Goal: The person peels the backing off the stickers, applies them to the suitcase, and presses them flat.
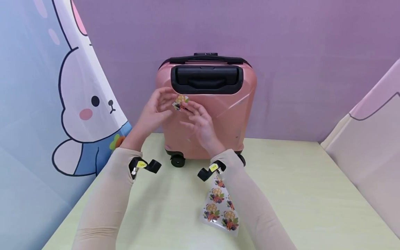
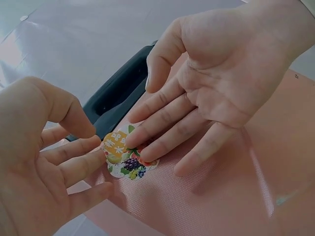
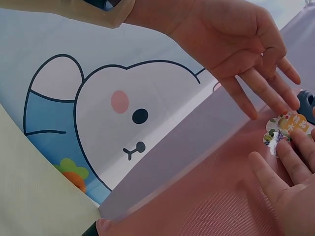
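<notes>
A fruit-print sticker (image 1: 179,103) lies on the upper left of a pink suitcase (image 1: 225,119), just under its black handle recess. In the left wrist view, the fingertips of my right hand (image 1: 202,125) press on the sticker (image 2: 117,156), fingers nearly straight. My left hand (image 1: 153,111) is at the sticker's left edge, its fingertips touching or almost touching it, with thumb apart and fingers loosely bent. Part of the print is hidden beneath the right fingers. Below, a sheet of similar fruit stickers (image 1: 219,209) lies on the pale table, partly covered by the right forearm.
The suitcase stands upright on black wheels (image 1: 177,160) against a purple backdrop (image 1: 297,69). On the left hangs a cloth with a cartoon rabbit (image 1: 84,83). A pale panel (image 1: 372,146) borders the table (image 1: 290,194) on the right.
</notes>
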The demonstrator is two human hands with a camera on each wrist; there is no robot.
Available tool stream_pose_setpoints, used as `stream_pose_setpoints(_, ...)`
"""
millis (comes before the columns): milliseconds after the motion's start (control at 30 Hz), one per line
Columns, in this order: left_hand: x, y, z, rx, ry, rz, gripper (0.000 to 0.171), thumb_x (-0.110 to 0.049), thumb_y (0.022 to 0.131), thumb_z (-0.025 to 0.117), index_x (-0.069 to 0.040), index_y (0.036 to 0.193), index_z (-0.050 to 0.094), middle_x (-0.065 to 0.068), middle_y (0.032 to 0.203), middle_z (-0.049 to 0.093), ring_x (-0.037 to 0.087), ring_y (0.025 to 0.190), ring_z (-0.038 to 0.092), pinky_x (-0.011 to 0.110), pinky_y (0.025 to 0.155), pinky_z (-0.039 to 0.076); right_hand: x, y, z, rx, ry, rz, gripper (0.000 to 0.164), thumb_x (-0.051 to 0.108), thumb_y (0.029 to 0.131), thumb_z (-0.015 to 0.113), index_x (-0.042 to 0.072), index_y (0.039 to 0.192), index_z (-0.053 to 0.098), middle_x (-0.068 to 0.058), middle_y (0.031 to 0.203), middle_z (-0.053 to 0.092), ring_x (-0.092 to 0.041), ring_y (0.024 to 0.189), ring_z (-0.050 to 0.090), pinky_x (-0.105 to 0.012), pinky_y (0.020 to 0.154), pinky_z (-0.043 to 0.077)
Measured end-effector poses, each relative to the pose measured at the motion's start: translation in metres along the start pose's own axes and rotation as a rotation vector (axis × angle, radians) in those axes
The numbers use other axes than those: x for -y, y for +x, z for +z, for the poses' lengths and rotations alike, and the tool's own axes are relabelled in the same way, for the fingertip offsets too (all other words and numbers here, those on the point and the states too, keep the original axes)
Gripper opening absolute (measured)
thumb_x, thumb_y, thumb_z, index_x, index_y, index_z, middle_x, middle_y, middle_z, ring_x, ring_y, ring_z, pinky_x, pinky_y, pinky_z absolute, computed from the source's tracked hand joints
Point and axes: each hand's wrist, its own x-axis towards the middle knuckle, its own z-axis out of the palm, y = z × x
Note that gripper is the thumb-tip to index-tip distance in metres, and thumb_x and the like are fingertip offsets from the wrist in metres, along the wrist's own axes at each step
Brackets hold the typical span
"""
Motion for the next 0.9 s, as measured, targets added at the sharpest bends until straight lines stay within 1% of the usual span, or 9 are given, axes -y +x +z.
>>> stream_pose_setpoints(133,0.001,-0.001,0.000,0.013,0.030,0.026,0.059,0.018,0.087,0.049,0.006,0.143,0.034,0.023,0.141,0.048,0.034,0.134,0.046,0.047,0.111,0.035,-0.001,0.000,0.000,-0.001,-0.013,-0.004,0.049,-0.001,0.093,0.040,-0.003,0.142,0.038,-0.026,0.151,0.039,-0.036,0.137,0.042,-0.042,0.095,0.052)
stream_pose_setpoints(367,0.007,-0.005,0.002,0.035,0.062,0.075,0.060,0.018,0.088,0.046,0.007,0.144,0.031,0.022,0.148,0.043,0.029,0.142,0.037,0.043,0.115,0.029,-0.002,-0.001,-0.001,-0.009,-0.024,0.003,0.050,-0.001,0.093,0.040,-0.003,0.143,0.037,-0.025,0.151,0.039,-0.035,0.138,0.041,-0.053,0.102,0.045)
stream_pose_setpoints(467,0.012,-0.008,0.003,0.032,0.075,0.107,0.060,0.019,0.087,0.045,0.006,0.144,0.032,0.020,0.150,0.041,0.026,0.144,0.034,0.040,0.116,0.027,-0.002,-0.001,-0.001,-0.012,-0.024,0.000,0.050,-0.001,0.093,0.040,-0.003,0.143,0.038,-0.025,0.151,0.039,-0.036,0.138,0.041,-0.048,0.098,0.049)
stream_pose_setpoints(533,0.014,-0.009,0.004,0.008,0.099,0.158,0.062,0.020,0.084,0.046,0.007,0.144,0.034,0.020,0.152,0.040,0.024,0.146,0.029,0.039,0.118,0.025,-0.003,-0.001,-0.002,-0.012,-0.023,-0.002,0.049,-0.002,0.093,0.040,-0.003,0.142,0.038,-0.026,0.150,0.040,-0.036,0.138,0.041,-0.042,0.094,0.052)
stream_pose_setpoints(600,0.015,-0.009,0.004,-0.040,0.107,0.230,0.062,0.022,0.082,0.047,0.008,0.142,0.038,0.021,0.150,0.042,0.024,0.146,0.030,0.040,0.118,0.025,-0.003,-0.001,-0.003,-0.009,-0.023,-0.002,0.049,-0.001,0.093,0.040,-0.003,0.142,0.038,-0.026,0.150,0.039,-0.037,0.138,0.041,-0.040,0.092,0.053)
stream_pose_setpoints(667,0.014,-0.008,0.003,-0.088,0.106,0.299,0.060,0.023,0.080,0.048,0.010,0.138,0.042,0.023,0.146,0.045,0.027,0.141,0.037,0.045,0.116,0.028,-0.003,-0.001,-0.003,-0.007,-0.017,-0.002,0.048,-0.001,0.093,0.040,-0.002,0.141,0.040,-0.025,0.150,0.040,-0.037,0.138,0.041,-0.040,0.093,0.053)
stream_pose_setpoints(733,0.011,-0.008,0.002,-0.131,0.125,0.336,0.057,0.023,0.080,0.049,0.011,0.135,0.045,0.024,0.139,0.049,0.031,0.133,0.044,0.050,0.112,0.034,-0.001,-0.002,-0.003,-0.012,-0.005,-0.006,0.046,-0.002,0.092,0.041,0.000,0.138,0.042,-0.025,0.149,0.042,-0.037,0.137,0.042,-0.043,0.095,0.052)
stream_pose_setpoints(800,0.009,-0.008,0.001,-0.138,0.128,0.319,0.053,0.021,0.082,0.050,0.009,0.133,0.047,0.023,0.135,0.052,0.031,0.125,0.050,0.053,0.106,0.039,0.000,-0.002,-0.003,-0.026,0.009,-0.014,0.042,-0.002,0.093,0.041,0.003,0.134,0.046,-0.022,0.144,0.047,-0.036,0.136,0.043,-0.046,0.097,0.050)
stream_pose_setpoints(900,0.008,-0.006,0.003,-0.121,0.146,0.246,0.050,0.018,0.085,0.050,0.007,0.133,0.047,0.020,0.131,0.056,0.028,0.122,0.052,0.052,0.102,0.042,0.003,-0.002,-0.003,-0.048,0.031,-0.031,0.037,-0.003,0.093,0.040,0.008,0.127,0.049,-0.015,0.134,0.055,-0.034,0.132,0.047,-0.048,0.098,0.049)
